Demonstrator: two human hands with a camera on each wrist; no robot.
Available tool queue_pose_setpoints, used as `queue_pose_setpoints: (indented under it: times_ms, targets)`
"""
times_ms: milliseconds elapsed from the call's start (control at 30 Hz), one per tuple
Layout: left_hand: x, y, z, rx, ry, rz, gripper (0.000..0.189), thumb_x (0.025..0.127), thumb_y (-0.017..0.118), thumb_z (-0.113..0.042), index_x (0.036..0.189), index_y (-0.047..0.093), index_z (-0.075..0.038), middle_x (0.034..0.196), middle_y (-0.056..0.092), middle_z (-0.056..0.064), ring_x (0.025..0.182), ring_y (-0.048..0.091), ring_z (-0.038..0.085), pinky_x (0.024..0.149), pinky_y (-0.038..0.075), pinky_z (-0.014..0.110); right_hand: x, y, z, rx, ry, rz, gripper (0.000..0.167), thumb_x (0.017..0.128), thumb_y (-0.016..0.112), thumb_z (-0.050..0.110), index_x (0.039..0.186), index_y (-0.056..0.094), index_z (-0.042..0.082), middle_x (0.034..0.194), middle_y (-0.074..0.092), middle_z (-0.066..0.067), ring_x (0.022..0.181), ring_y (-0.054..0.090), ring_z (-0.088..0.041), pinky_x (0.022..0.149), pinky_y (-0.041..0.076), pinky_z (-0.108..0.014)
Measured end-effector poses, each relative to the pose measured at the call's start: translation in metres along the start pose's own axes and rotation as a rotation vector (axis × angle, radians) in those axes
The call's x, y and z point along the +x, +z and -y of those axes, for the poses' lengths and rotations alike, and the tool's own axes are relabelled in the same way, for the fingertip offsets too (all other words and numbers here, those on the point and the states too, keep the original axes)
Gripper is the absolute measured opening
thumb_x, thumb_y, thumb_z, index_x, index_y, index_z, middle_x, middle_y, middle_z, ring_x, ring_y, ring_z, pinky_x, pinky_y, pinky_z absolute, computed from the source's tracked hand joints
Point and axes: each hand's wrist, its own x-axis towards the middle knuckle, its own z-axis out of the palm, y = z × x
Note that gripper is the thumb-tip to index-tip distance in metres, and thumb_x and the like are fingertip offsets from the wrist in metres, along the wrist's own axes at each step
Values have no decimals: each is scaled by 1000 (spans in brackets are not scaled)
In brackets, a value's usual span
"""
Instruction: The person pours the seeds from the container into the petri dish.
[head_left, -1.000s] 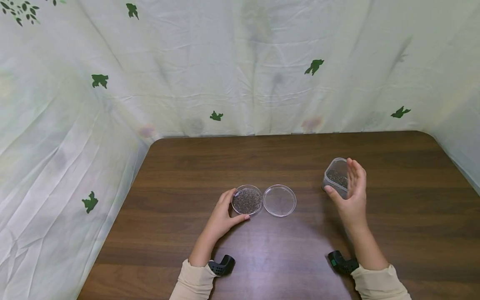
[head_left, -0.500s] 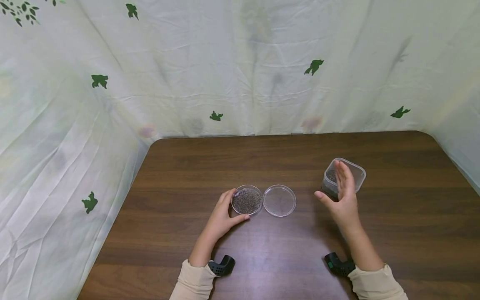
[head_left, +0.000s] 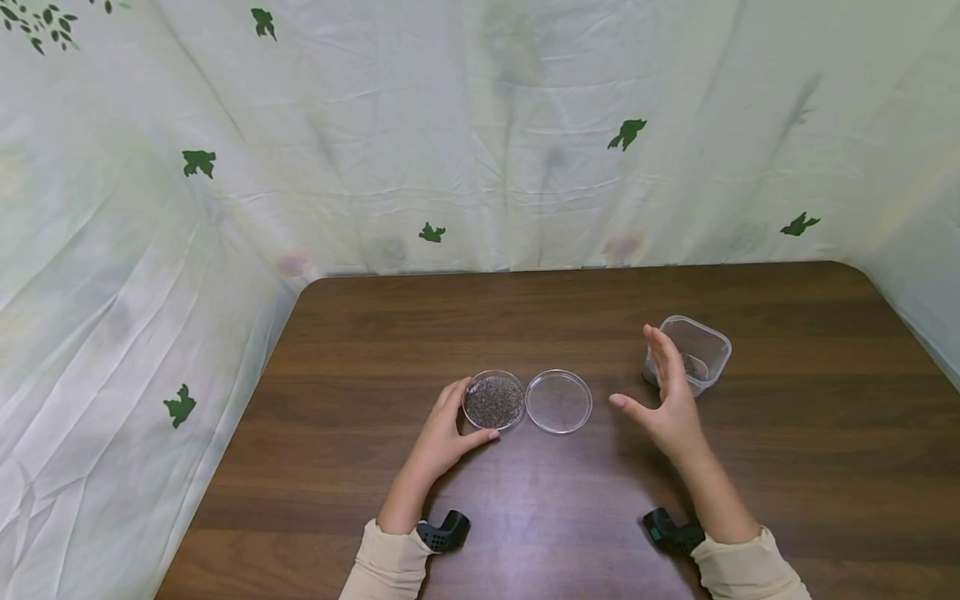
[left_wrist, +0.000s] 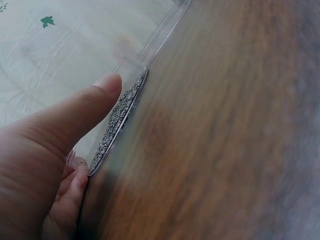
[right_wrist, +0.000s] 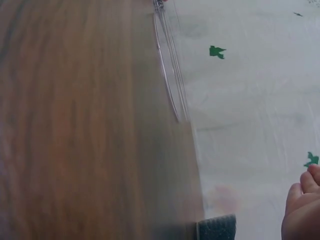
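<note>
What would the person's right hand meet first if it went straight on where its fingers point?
From the right hand, the way looks free across the brown wood-grain table to the white, green-patterned fabric backdrop, though depth is unclear.

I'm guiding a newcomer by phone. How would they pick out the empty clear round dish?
On the brown wood-grain table, find the person's left hand holding a clear round dish of grey grains. Just right of it lies the empty clear round dish. Unlike that neighbour and the rectangular translucent plastic tub farther right, it shows no grains inside.
</note>
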Motion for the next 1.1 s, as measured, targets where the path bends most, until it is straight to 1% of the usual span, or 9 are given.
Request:
queue_pose_setpoints:
  times_ms: [167,367,467,567,667,767,900,1033,1100]
  targets:
    - [0,0,-1,-3,-3,-1,86,66,80,-30,133,37,0,130,40,17,120,38,29,99,30,42,0,4,-2,10,-11,40,94,59,71,-19,136,18,-10,140,23,-26,131,17,-31,105,15,-23]
    - [0,-1,-2,-7,16,-7,85,66,80,-30,132,37,2,129,40,19,119,38,31,98,31,44,-2,9,-1,-40,34,88,94,60,73,-15,137,19,-9,140,24,-25,130,18,-32,104,17,-24]
    - [0,-1,-2,-10,16,-8,85,66,80,-30,132,37,2,129,40,19,119,38,31,98,31,44,-3,10,-4,-47,41,111,95,61,75,-13,137,18,-8,140,23,-26,130,18,-34,105,16,-34]
    - [0,-1,-2,-6,14,-7,85,66,80,-30,132,37,2,129,40,19,119,38,31,98,31,44,-4,10,-14,-63,64,133,97,61,77,-8,139,19,-2,141,23,-22,130,17,-34,104,15,-45]
    - [0,-1,-2,-3,10,-3,85,66,80,-30,132,37,2,129,40,19,119,38,31,98,31,44,-5,10,-25,-102,99,152,100,62,80,-1,141,19,4,143,24,-15,131,18,-32,103,15,-50]
    - [0,-1,-2,-2,6,-1,85,66,80,-30,132,37,2,130,39,19,119,38,31,98,30,44,-7,11,-33,-137,123,165,101,62,82,6,142,20,8,143,25,-10,131,18,-30,103,16,-50]
    - [-1,-1,-2,-3,5,-1,86,66,80,-31,133,37,1,130,39,19,119,38,31,98,31,44,-8,14,-36,-163,121,185,103,61,84,12,142,20,7,143,26,-9,131,20,-28,103,17,-49]
    - [-1,-1,-3,-6,1,0,86,66,80,-31,133,36,1,130,39,19,120,38,31,98,30,43,-9,16,-35,-212,141,222,103,61,83,15,142,19,6,143,26,-10,131,20,-27,103,18,-48]
    - [-1,-1,-3,-6,-1,0,86,66,80,-31,133,36,1,130,39,19,119,38,30,98,30,43,-9,17,-35,-220,152,238,102,62,83,14,141,19,5,143,26,-13,130,21,-29,102,18,-49]
